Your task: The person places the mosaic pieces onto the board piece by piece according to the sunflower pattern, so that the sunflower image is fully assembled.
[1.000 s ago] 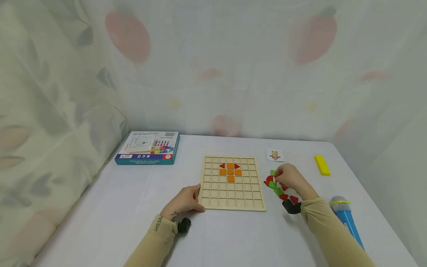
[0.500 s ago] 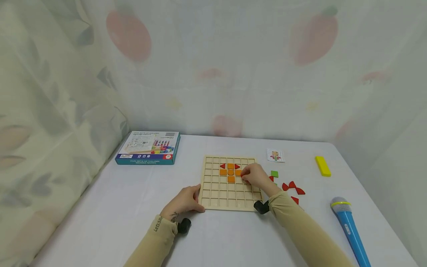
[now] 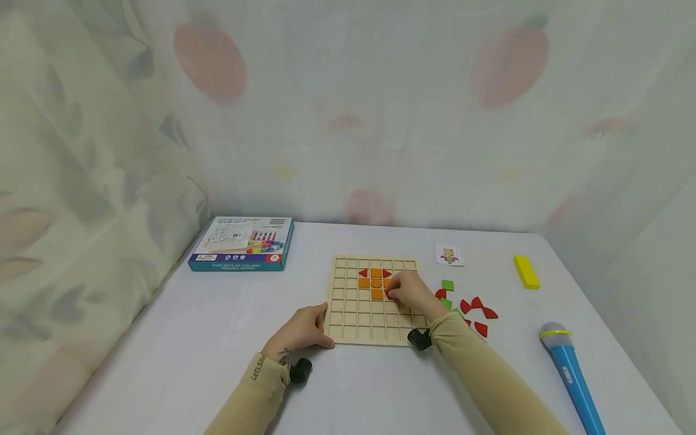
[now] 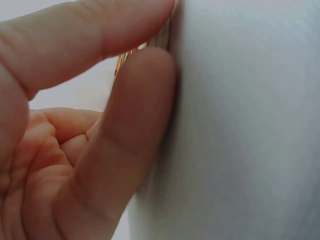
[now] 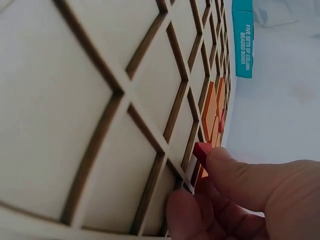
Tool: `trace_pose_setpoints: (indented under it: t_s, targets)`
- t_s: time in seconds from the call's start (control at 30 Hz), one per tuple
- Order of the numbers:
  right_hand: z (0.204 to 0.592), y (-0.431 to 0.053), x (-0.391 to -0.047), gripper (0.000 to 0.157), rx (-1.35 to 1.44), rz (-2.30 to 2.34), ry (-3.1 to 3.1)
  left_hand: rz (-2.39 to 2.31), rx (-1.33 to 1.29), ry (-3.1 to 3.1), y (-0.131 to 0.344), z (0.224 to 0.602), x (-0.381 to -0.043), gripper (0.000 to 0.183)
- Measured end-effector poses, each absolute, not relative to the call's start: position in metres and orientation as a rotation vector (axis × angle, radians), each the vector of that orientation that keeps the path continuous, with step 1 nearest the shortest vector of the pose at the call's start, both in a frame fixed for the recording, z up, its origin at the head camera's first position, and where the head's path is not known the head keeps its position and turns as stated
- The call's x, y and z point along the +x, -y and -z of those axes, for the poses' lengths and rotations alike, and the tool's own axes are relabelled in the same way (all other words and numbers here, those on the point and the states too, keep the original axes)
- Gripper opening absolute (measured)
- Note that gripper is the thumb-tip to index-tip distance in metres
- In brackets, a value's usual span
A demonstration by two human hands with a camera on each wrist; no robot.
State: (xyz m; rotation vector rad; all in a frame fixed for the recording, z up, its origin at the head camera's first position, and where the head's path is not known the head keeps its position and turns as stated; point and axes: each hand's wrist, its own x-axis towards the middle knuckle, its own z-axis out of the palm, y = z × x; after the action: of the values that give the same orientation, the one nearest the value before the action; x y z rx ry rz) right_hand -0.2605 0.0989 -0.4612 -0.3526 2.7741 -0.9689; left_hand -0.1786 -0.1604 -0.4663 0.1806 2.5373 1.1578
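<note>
A pale wooden grid board (image 3: 350, 318) lies in the middle of the table. My left hand (image 3: 298, 329) holds its near left corner, thumb at the front edge and fingers along the side; the left wrist view shows thumb and finger (image 4: 140, 100) close up at the rim. Over the board's right part, my right hand (image 3: 410, 292) pinches a small red tile (image 5: 201, 151) between thumb and fingers, right at a cell beside the lowest orange square (image 3: 377, 294). The tile's full shape is hidden. Several orange tiles form a cross, with a red triangle (image 3: 363, 273) at each upper side.
Right of the board lie loose red pieces (image 3: 481, 329) and green squares (image 3: 447, 284), partly behind the right sleeve. A patterned card (image 3: 449, 254), a yellow block (image 3: 526, 272) and a blue microphone (image 3: 570, 371) are farther right. A flat box (image 3: 241, 241) stands back left.
My right hand has moved left from the loose pieces to the board, carrying a red tile, then slightly lower along it. The left hand has stayed at the corner.
</note>
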Motion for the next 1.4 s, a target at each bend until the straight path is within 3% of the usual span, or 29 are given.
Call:
trace_pose_setpoints:
  t_s: [0.53, 0.87, 1.1, 1.4]
  targets:
    - [0.457, -0.103, -0.256, 0.008, -0.355, 0.904, -2.852, -1.141, 0.200, -2.552, 0.162, 0.469, -0.177, 0.092]
    - [0.438, -0.156, -0.262, 0.020, -0.167, 0.768, -2.926, -1.154, 0.180, -2.534, 0.161, 0.468, -0.176, 0.091]
    - [0.444, -0.184, -0.262, 0.018, 0.046, 0.601, -2.875, -1.161, 0.187, -2.533, 0.161, 0.469, -0.177, 0.092]
    - [0.444, -0.183, -0.262, 0.016, -0.179, 0.620, -2.717, -1.166, 0.186, -2.532, 0.161, 0.467, -0.178, 0.091]
